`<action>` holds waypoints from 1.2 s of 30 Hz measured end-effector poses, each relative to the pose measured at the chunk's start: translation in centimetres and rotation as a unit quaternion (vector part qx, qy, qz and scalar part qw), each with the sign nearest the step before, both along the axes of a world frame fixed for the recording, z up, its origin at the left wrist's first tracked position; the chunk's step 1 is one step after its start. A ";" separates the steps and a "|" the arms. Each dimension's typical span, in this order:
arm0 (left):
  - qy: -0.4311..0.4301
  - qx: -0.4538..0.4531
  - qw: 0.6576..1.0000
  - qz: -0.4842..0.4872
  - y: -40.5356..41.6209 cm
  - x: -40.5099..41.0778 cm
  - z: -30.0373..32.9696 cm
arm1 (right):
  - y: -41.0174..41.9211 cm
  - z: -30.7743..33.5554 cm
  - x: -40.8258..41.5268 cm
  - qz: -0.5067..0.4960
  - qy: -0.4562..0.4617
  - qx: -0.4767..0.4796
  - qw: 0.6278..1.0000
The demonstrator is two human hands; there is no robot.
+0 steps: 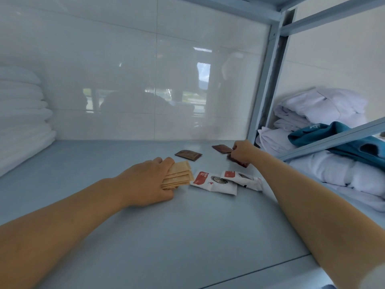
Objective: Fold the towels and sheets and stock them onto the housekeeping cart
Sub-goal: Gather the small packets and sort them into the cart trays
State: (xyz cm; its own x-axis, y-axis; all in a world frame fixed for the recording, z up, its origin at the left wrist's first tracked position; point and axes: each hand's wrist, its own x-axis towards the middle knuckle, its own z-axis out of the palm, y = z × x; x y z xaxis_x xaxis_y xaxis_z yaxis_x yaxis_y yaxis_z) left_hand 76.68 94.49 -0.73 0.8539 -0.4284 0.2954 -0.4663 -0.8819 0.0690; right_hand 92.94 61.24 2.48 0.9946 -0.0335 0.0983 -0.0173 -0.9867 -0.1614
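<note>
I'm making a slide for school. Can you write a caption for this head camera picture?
Left hand holds tan packets, right hand grips brown ones on a blue shelf beside stacked towels.

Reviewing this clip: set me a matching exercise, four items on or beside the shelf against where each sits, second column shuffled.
Items:
1. tan packets
2. white sachets
3. folded white towels
4. teal cloth

Places:
A. stacked at the shelf's far left
B. on the linen pile right of the shelf post
C. under the left hand
D. loose on the shelf between the two forearms

Pairs: 1-C, 2-D, 3-A, 4-B
</note>
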 end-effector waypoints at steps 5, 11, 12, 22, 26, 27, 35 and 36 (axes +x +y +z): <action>-0.009 -0.006 1.000 0.003 -0.1 -0.1 -0.1 | -0.3 -0.9 -0.1 -0.015 0.027 -0.032 0.999; -0.007 -0.010 1.000 0.002 0.0 -0.4 0.0 | 0.2 -1.2 -0.6 0.035 0.022 -0.029 0.999; -0.007 -0.010 1.000 0.000 0.0 -0.4 0.0 | 0.2 -1.3 -0.9 0.047 0.016 -0.007 0.999; -0.008 -0.004 1.000 0.008 -0.4 -1.0 0.4 | -0.3 -0.8 -3.8 0.124 0.012 0.066 0.990; -0.002 -0.002 1.000 0.011 -0.4 -0.9 0.4 | -1.8 -1.3 -4.6 0.116 0.025 0.056 0.991; -0.002 -0.001 1.000 0.014 -0.4 -1.0 0.4 | -2.1 -1.3 -4.6 0.096 0.041 0.032 0.994; 0.025 0.004 0.999 0.030 -0.5 -1.0 0.6 | -1.7 1.2 -4.5 0.086 0.102 -0.121 0.984; 0.034 0.013 0.999 0.033 -0.6 -1.0 0.7 | -1.7 1.1 -4.5 0.092 0.102 -0.134 0.981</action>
State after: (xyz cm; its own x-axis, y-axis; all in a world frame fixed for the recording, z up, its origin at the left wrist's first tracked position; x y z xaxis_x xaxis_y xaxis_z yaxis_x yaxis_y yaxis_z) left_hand 75.69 93.90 0.01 0.8982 -0.3777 0.2250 -0.4027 -0.9121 0.0764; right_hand 88.45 59.58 3.60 0.9813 0.1481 -0.1228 0.1600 -0.9827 0.0928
